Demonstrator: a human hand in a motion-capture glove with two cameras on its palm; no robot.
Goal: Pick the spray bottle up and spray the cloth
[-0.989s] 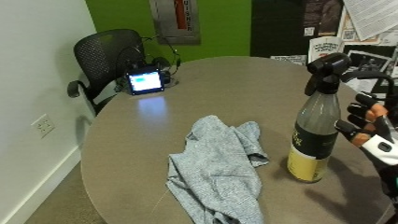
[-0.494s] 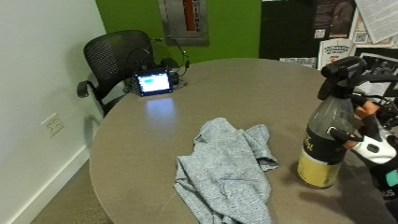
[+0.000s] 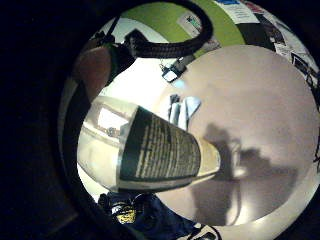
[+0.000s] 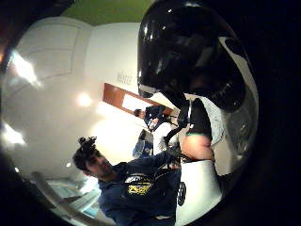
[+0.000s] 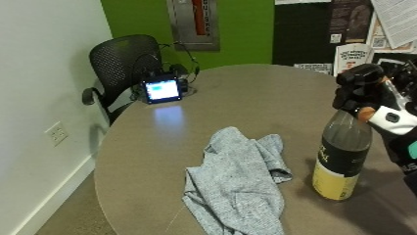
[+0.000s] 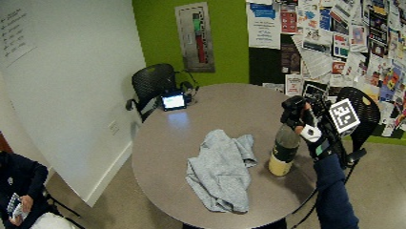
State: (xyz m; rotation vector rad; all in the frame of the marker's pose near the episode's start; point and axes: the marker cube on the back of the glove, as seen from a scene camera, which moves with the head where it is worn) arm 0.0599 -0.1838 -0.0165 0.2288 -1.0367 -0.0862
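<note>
Spray bottle upright on table, hand at its neck.

A person's gloved right hand is reaching in from the right side of the scene, raised at head height of an upright bottle, fingers curling around its neck.

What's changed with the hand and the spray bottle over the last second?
The gloved right hand has moved up from the bottle's side to the spray bottle's neck, under the trigger head. The bottle still stands on the table, and the cloth lies unmoved beside it.
</note>
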